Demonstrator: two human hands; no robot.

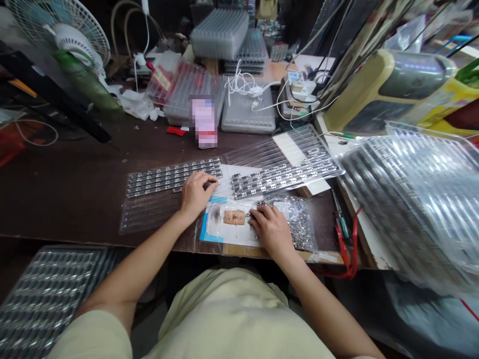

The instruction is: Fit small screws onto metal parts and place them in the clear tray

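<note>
My left hand [196, 194] is at the right end of a clear ribbed tray [149, 212] that holds rows of small dark-and-silver metal parts [168, 175]. Its thumb and forefinger are pinched together, and what lies between them is too small to make out. My right hand [272, 228] rests partly over a clear plastic bag [303, 227] full of tiny metal pieces. A small dark metal piece [247, 215] shows at its closed fingertips. Just left of that piece, a small tan block [234, 218] sits on a white sheet [243, 234] edged with blue tape.
A second ribbed tray [288, 167], partly filled, lies behind the bag. Stacked trays stand at right [407, 199] and lower left [52, 294]. A phone [204, 122] leans at the back, beside tangled white cables [243, 85]. A screwdriver-like tool [340, 219] lies right of the bag.
</note>
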